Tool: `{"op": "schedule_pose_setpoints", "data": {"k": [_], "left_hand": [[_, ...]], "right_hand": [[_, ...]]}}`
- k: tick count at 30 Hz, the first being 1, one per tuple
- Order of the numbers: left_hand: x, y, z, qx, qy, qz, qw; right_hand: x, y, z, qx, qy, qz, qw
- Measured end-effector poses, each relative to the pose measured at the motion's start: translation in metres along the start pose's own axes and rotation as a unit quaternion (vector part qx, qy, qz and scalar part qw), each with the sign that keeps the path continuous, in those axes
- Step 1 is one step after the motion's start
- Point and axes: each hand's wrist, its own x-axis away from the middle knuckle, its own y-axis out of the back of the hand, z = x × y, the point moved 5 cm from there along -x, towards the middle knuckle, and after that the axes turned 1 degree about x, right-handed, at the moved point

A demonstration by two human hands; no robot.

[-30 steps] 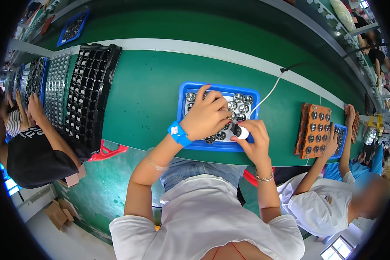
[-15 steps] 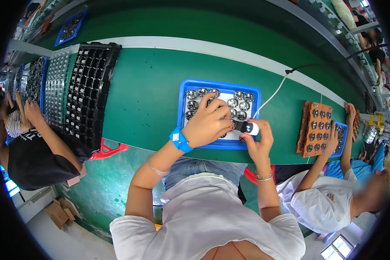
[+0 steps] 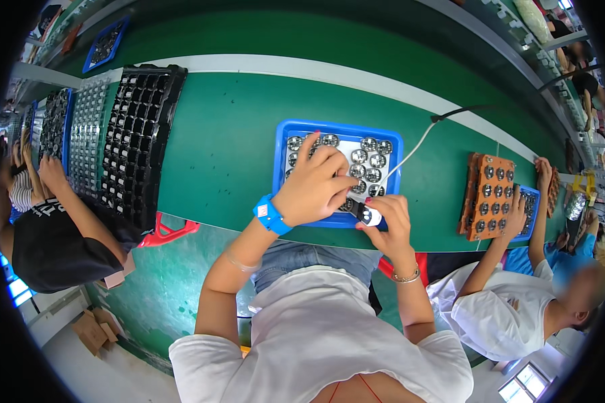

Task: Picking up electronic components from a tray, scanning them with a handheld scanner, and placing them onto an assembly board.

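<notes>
In front of me lies a blue tray point(image 3: 398, 171) with a white bottom, holding several round, shiny black-and-silver parts point(image 3: 359, 156). My left hand point(image 3: 318, 185), wearing a blue wrist strap point(image 3: 271, 215), is over the tray's left half. Its index finger points to the far side, while the thumb and other fingers curl together; what they hold is hidden. My right hand point(image 3: 391, 225) is closed on a small black-and-white device point(image 3: 368, 215) with a rounded end, at the tray's near right edge. The device's far end lies close to my left fingertips.
A white cable point(image 3: 417, 146) runs from beside my right hand to a black cable on the far ledge. Left stand a black compartment tray point(image 3: 141, 127) and a clear one point(image 3: 89, 134). Right, a co-worker's hand point(image 3: 515, 216) holds an orange board point(image 3: 493, 201) of round parts.
My right hand has moved slightly left and nearer to me with the device, which now tilts down. My left hand has shifted slightly left, index finger stretched farther. The cable has shifted left.
</notes>
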Motion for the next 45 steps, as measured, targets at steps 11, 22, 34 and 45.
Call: {"op": "schedule_pose_setpoints", "data": {"k": [11,22,34,45], "left_hand": [[0.025,-0.011,-0.019,0.000,-0.010,0.019,1.000],[0.008,-0.029,-0.045,0.185,0.089,-0.039,0.978],[-0.002,-0.065,-0.052,0.238,0.194,-0.114,0.945],[-0.008,0.019,0.041,-0.106,0.130,-0.088,0.982]], "right_hand": [[0.013,0.010,-0.015,-0.006,-0.067,-0.070,0.995],[-0.034,0.051,-0.036,-0.129,-0.083,-0.234,0.960],[-0.087,0.024,-0.056,-0.389,-0.154,-0.184,0.889],[-0.137,-0.003,-0.025,0.025,0.005,0.154,0.988]]}}
